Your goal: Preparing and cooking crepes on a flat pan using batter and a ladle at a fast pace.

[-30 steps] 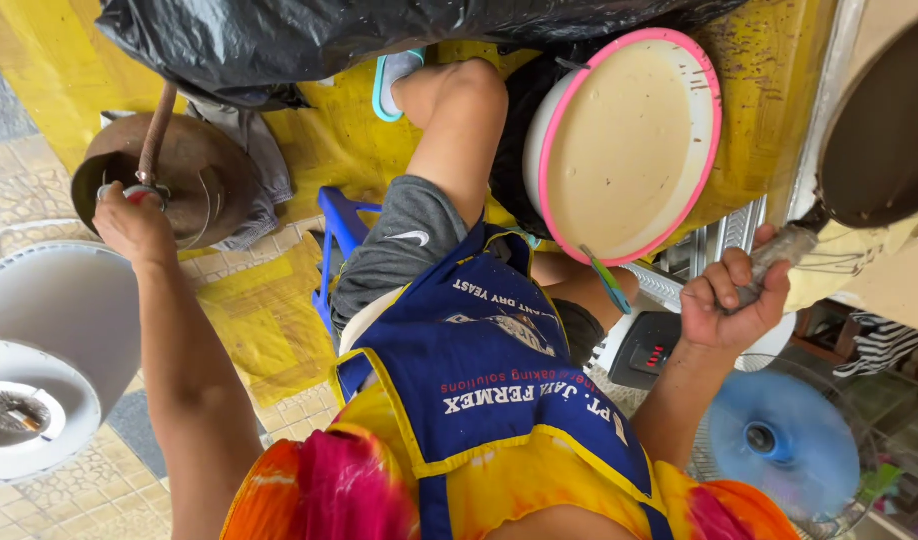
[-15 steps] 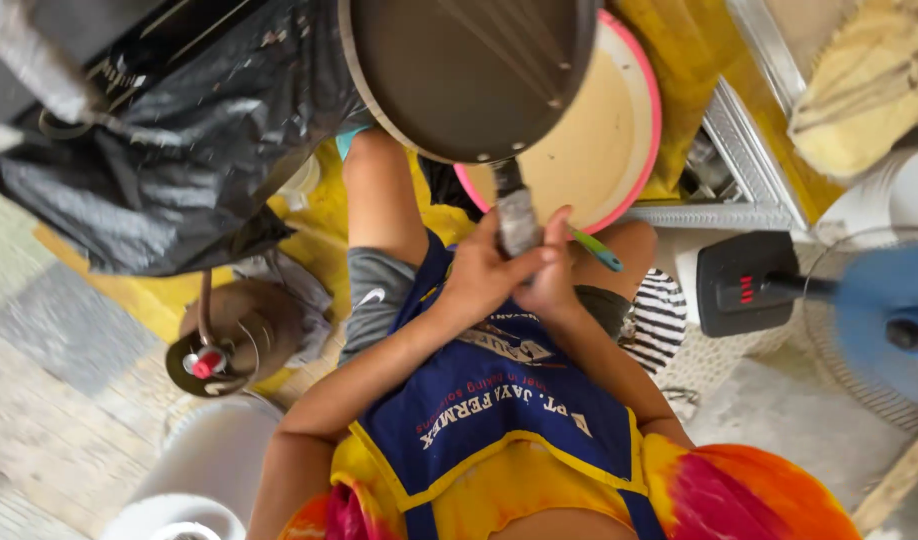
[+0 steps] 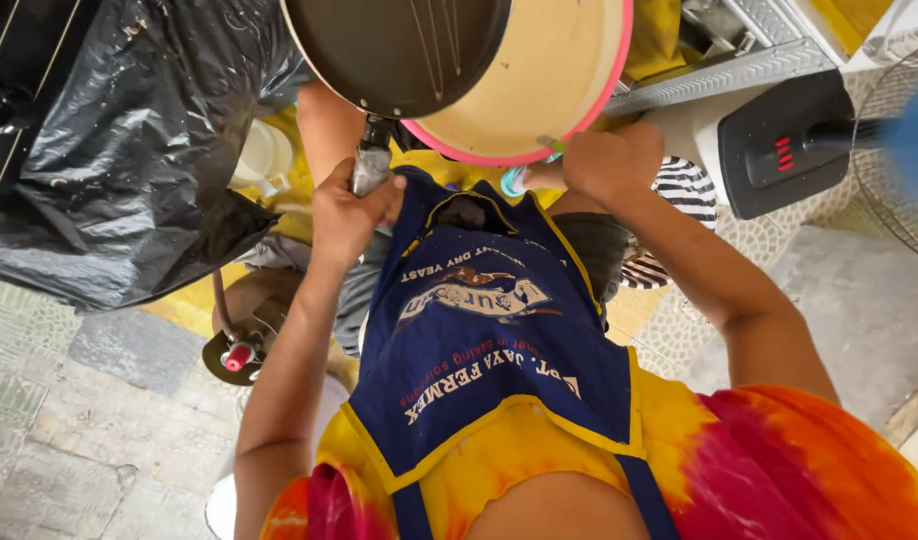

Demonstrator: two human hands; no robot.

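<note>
My left hand (image 3: 351,208) is clenched around the metal handle of a dark frying pan (image 3: 399,50), which is held up in front of me with its round body at the top of the view. Behind the pan is a cream basin with a pink rim (image 3: 554,95). My right hand (image 3: 611,160) is at the basin's lower rim with its fingers curled under. A green utensil handle (image 3: 549,144) pokes out beside those fingers. Whether the right hand grips the handle or the rim is hidden. A blue apron over a tie-dye shirt fills the lower middle.
A large black plastic bag (image 3: 109,150) bulges at the left. A small burner with a red knob (image 3: 237,355) sits on the tiled floor below it. A standing fan (image 3: 799,140) and a metal rack (image 3: 719,60) are at the right.
The pan has passed from my right hand to my left, with both hands on the handle in between. My right hand has since moved right to the basin's rim. The view has swung right.
</note>
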